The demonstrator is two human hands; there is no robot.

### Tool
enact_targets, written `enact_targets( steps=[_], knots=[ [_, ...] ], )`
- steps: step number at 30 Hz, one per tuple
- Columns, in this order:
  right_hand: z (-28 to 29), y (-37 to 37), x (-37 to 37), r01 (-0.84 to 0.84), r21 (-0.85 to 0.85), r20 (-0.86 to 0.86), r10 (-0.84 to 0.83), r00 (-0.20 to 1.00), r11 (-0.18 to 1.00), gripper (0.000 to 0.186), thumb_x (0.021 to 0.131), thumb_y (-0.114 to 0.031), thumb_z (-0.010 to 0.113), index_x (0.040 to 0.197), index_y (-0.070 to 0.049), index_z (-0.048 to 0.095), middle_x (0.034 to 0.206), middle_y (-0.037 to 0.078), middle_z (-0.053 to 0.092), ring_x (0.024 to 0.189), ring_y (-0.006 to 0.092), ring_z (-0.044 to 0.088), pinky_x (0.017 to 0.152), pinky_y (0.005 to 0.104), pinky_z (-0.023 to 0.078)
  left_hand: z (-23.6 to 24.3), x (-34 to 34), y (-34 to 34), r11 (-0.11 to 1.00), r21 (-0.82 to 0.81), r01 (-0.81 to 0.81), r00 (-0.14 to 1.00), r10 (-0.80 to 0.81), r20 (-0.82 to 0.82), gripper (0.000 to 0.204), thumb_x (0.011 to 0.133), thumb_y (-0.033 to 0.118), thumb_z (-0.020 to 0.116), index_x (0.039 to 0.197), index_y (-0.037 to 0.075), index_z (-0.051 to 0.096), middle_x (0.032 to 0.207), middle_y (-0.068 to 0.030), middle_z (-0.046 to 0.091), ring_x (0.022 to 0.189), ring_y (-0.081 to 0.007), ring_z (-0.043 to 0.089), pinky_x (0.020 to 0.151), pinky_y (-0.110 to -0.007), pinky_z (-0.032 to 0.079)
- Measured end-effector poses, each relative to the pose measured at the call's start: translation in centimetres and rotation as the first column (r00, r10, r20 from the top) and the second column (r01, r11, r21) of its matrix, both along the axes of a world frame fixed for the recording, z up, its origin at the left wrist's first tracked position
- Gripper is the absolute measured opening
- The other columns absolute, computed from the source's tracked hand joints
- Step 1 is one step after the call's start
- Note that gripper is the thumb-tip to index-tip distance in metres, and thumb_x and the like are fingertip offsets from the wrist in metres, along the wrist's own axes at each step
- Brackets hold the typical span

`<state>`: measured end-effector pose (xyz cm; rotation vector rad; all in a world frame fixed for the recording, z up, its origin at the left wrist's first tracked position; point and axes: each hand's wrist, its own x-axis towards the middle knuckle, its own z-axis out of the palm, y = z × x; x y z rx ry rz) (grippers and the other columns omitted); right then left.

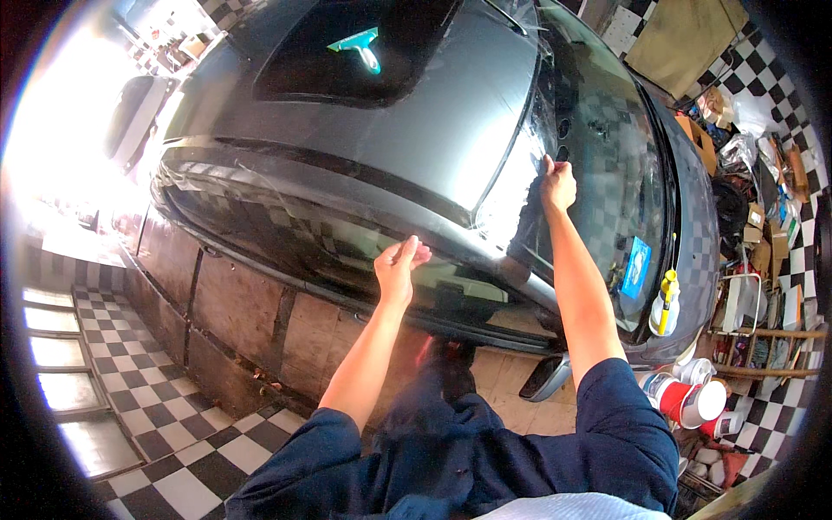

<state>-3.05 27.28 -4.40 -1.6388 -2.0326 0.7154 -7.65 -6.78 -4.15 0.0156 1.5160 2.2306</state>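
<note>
A dark grey car [390, 143] fills the middle of the view. Clear, wrinkled film [511, 195] lies along the front edge of its roof, above the windshield [607, 191]. My right hand [559, 185] is closed in a pinch at the film's edge, over the upper windshield. Beside the roof's side edge, above the side window, my left hand [398, 269] is also closed, thumb against fingers. Anything between those fingers is too small to make out. On the dark glass roof panel rests a turquoise squeegee [360, 49].
A blue card [635, 267] lies on the lower windshield, with a yellow-and-white spray bottle [666, 303] near its base. The side mirror [546, 378] sticks out close to me. Paint buckets [693, 400] and piled clutter [758, 208] stand at right on the checkered floor [186, 438].
</note>
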Motion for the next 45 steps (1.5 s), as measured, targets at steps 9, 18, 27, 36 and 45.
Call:
enact_targets(
  steps=[9,18,27,36,45],
  knots=[
    [-0.5,10.7,-3.3,-0.175,-0.301,-0.281,0.088,0.956,0.938,0.046,0.079,-0.047,0.067,0.071,-0.002,0.063,0.061,0.006,0.06,0.049,0.0143,0.055,0.044,0.0298,0.041,2.3,-3.4,-0.9,0.957,0.172,-0.235,0.962,0.203,0.184,0.027,0.085,0.027,0.068,0.085,0.002,0.057,0.078,-0.0119,0.063,0.072,-0.0235,0.063,0.071,-0.038,0.054],
    [0.6,18.6,-11.5,-0.124,-0.072,-0.131,0.114,0.985,0.99,0.051,0.076,-0.057,0.061,0.094,-0.01,0.071,0.097,0.016,0.067,0.096,0.0315,0.063,0.085,0.0384,0.047,-0.1,-4.8,-2.5,0.973,0.093,-0.212,0.967,0.195,0.166,0.025,0.088,0.028,0.063,0.077,0.006,0.061,0.068,-0.0077,0.063,0.061,-0.0219,0.062,0.059,-0.038,0.055],
    [-1.0,27.8,-19.7,-0.277,0.066,-0.508,0.271,0.817,0.959,0.085,0.073,-0.054,0.07,0.129,0.004,0.045,0.123,0.019,0.056,0.114,0.0265,0.054,0.096,0.0341,0.04,-1.9,-4.4,-3.1,0.934,0.052,-0.354,0.925,0.342,0.163,0.019,0.087,0.017,0.063,0.073,0.01,0.052,0.066,-0.0046,0.056,0.05,-0.0203,0.059,0.039,-0.041,0.051],
    [-1.1,32.4,-22.7,-0.29,-0.052,-0.599,0.203,0.775,0.955,0.044,0.071,-0.041,0.077,0.088,-0.002,0.068,0.082,0.008,0.066,0.079,0.0166,0.059,0.077,0.03,0.045,-3.2,-4.2,-4.8,0.923,-0.07,-0.379,0.908,0.386,0.165,0.02,0.086,0.024,0.063,0.083,0.021,0.044,0.067,0.0,0.05,0.049,-0.0183,0.052,0.04,-0.04,0.046],
    [-1.6,34.6,-22.6,-0.215,0.019,-0.559,0.189,0.808,0.976,0.033,0.072,-0.035,0.077,0.08,-0.004,0.07,0.075,0.006,0.066,0.069,0.0151,0.059,0.07,0.0291,0.046,-3.5,-3.6,-5.8,0.921,-0.019,-0.388,0.884,0.378,0.276,0.03,0.083,0.02,0.067,0.092,0.025,0.039,0.071,-0.0009,0.051,0.052,-0.0214,0.054,0.042,-0.044,0.048]
  ],
)
